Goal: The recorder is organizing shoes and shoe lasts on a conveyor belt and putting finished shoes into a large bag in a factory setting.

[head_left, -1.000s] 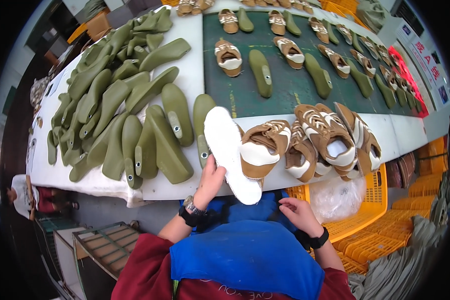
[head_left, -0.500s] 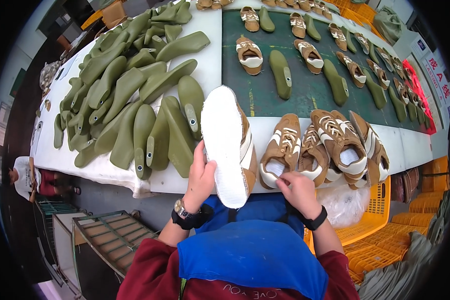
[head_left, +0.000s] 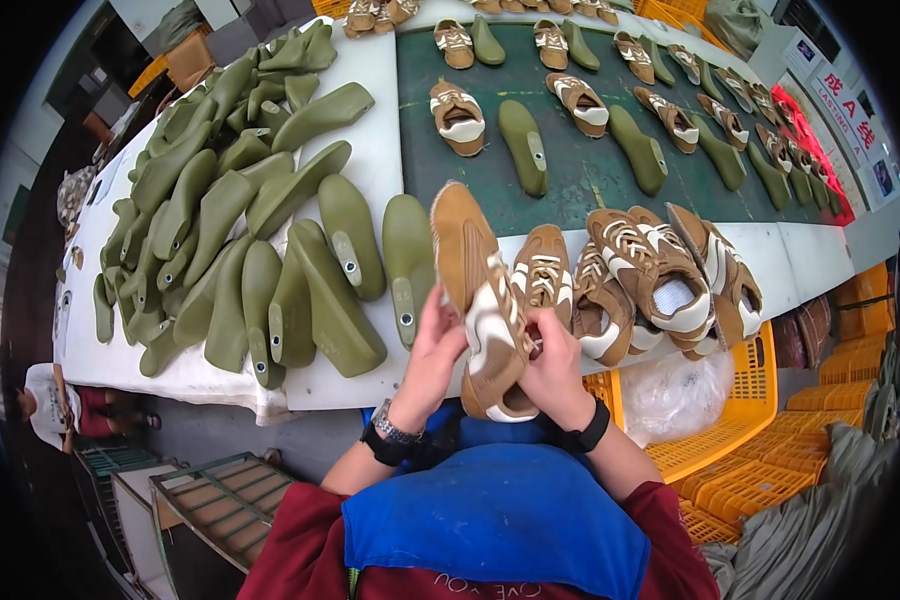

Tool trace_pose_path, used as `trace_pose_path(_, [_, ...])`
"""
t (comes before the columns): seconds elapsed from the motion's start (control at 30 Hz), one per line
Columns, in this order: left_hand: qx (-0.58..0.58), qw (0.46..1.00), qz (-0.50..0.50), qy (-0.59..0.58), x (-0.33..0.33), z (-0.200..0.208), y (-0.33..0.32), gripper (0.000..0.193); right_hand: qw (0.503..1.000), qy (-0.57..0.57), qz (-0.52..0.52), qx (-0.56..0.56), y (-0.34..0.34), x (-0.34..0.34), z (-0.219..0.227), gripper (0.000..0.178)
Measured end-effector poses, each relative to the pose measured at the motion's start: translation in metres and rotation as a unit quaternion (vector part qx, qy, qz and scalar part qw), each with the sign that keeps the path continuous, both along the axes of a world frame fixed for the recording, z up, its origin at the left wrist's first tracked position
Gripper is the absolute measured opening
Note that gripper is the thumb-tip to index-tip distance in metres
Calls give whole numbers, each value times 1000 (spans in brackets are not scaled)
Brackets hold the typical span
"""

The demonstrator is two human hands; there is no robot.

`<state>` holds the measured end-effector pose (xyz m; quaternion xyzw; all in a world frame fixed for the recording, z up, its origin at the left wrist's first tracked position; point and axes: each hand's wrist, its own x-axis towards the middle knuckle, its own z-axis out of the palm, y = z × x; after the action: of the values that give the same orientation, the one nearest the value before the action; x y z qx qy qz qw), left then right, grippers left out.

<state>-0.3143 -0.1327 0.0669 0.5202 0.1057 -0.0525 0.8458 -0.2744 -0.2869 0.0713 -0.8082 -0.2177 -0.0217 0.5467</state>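
Observation:
In front of my body I hold a brown and white sneaker upper (head_left: 495, 335) upright, its tan suede toe pointing away and its heel towards me. My left hand (head_left: 433, 350) is closed round its left side. My right hand (head_left: 552, 362) is closed at its right edge, by the laces and opening; the fingertips are partly hidden. Just beyond my left hand a green shoe last (head_left: 408, 260) lies on the white table edge. Close to my right hand stand another brown sneaker (head_left: 544, 270) and several more bunched sneakers (head_left: 650, 265).
A heap of green lasts (head_left: 225, 210) covers the white table's left part. On the green conveyor belt (head_left: 570, 190) sneakers and lasts lie in rows. A yellow crate (head_left: 745, 400) with clear plastic bags stands below at right. A metal-framed cart (head_left: 225, 505) is at lower left.
The sneaker in my left hand has turned, so its white underside no longer faces me. My right hand has moved from the sneaker on the table to the held one. The view has shifted.

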Motion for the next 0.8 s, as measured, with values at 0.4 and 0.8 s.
trace_pose_path(0.4, [580, 788, 64, -197, -16, 36, 9, 51, 997, 78, 7, 0, -6, 5, 13, 34])
trace_pose_path(0.8, [267, 949, 121, -119, -33, 6, 25, 27, 946, 189, 104, 244, -3, -18, 4, 18])
